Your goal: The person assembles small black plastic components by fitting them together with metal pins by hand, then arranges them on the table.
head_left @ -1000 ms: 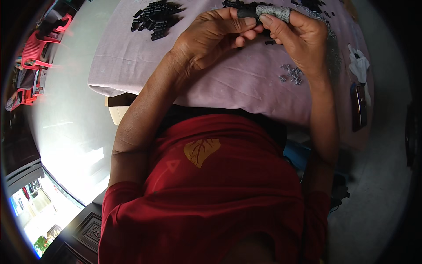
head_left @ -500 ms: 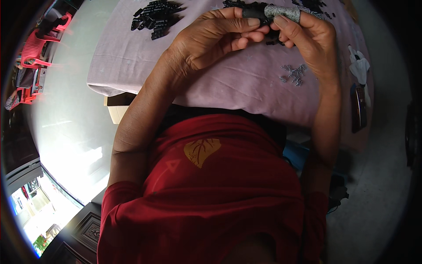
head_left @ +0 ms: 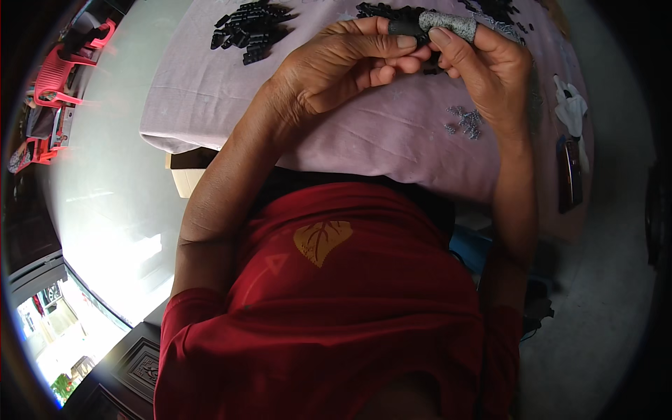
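Note:
Near the far edge of the cloth-covered table, my two hands meet at the fingertips around a small black piece (head_left: 422, 40), mostly hidden by the fingers. My left hand (head_left: 325, 66) pinches it from the left, thumb against index finger, with a dark cover on that index finger. From the other side my right hand (head_left: 493, 80) closes thumb and index finger on it. A speckled grey finger sleeve (head_left: 449, 25) wraps the right index finger. Behind the hands lie more black pieces (head_left: 378, 10). Small silvery metal bits (head_left: 465, 122) lie scattered below the right hand.
A heap of black segmented pieces (head_left: 252, 31) rests on the pink tablecloth (head_left: 203, 91) at the left. A white crumpled glove or cloth (head_left: 571, 108) and a dark phone (head_left: 570, 175) lie along the right edge. A cardboard box (head_left: 187, 180) stands under the table; red chairs (head_left: 56, 77) are far left.
My right hand has tilted slightly and shifted a little to the left. The left hand stays nearly in place, and both keep their pinch on the small black piece.

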Action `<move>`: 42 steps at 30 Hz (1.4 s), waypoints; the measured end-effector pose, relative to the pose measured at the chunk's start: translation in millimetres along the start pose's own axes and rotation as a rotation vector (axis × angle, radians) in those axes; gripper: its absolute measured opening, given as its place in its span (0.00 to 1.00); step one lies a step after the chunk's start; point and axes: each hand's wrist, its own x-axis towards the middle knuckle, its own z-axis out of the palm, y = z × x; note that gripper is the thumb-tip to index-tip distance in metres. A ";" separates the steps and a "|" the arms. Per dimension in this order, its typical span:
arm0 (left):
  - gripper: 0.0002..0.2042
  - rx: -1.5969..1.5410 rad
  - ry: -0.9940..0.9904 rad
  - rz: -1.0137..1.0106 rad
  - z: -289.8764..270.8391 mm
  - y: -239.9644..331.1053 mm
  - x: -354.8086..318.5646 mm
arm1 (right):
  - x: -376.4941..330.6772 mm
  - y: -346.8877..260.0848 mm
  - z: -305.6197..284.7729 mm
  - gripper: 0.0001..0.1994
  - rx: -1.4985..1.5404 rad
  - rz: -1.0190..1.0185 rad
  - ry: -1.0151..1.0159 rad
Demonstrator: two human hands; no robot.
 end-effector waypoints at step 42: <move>0.11 0.069 0.005 -0.006 -0.3 -3.3 -2.1 | 4.1 -13.7 16.5 0.19 -0.518 -0.453 -0.049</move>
